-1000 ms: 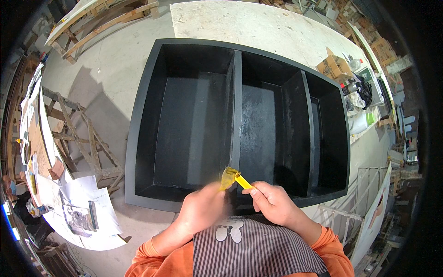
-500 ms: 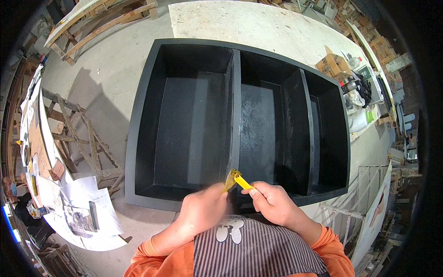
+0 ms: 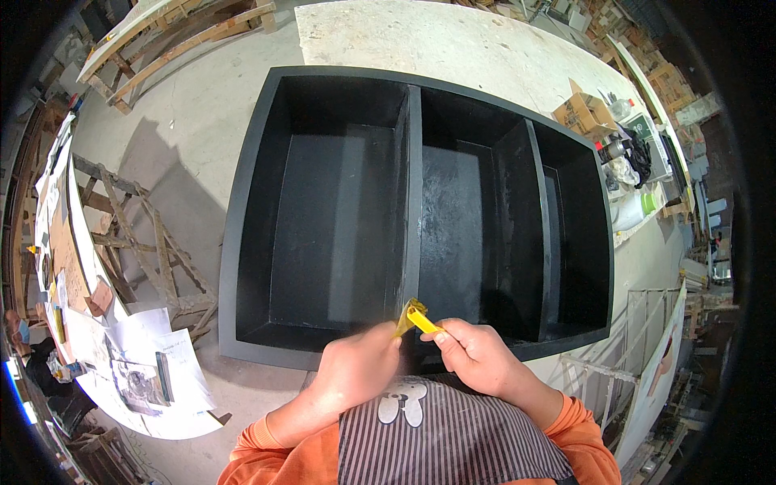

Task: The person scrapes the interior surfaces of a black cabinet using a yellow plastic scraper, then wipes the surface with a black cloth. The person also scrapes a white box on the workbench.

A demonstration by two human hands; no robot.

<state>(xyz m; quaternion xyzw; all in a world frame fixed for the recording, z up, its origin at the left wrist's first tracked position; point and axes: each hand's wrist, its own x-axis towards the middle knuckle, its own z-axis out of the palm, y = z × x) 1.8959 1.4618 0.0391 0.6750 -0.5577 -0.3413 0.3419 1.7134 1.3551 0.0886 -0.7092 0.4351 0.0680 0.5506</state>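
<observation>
A large black cabinet (image 3: 242,242) with three open compartments lies on its back on the floor in front of me. At its near edge both my hands meet over a small yellow tool (image 3: 423,321). My right hand (image 3: 477,356) pinches its yellow handle. My left hand (image 3: 356,368) is closed at a folded yellowish-brown piece (image 3: 408,313) at the tool's tip, which looks like sandpaper or a pad; motion blur hides the exact grip. Orange sleeves and a striped apron show at the bottom.
A wooden trestle (image 3: 137,242) stands left of the cabinet. A round white table with papers (image 3: 153,372) is at lower left. A cardboard box (image 3: 586,113), bottles and clutter sit on a bench at upper right. Another person (image 3: 32,364) sits at far left.
My hands and the yellow tool stay at the cabinet's near edge. The left hand shifts slightly, blurred, and the folded piece at the tip changes its angle.
</observation>
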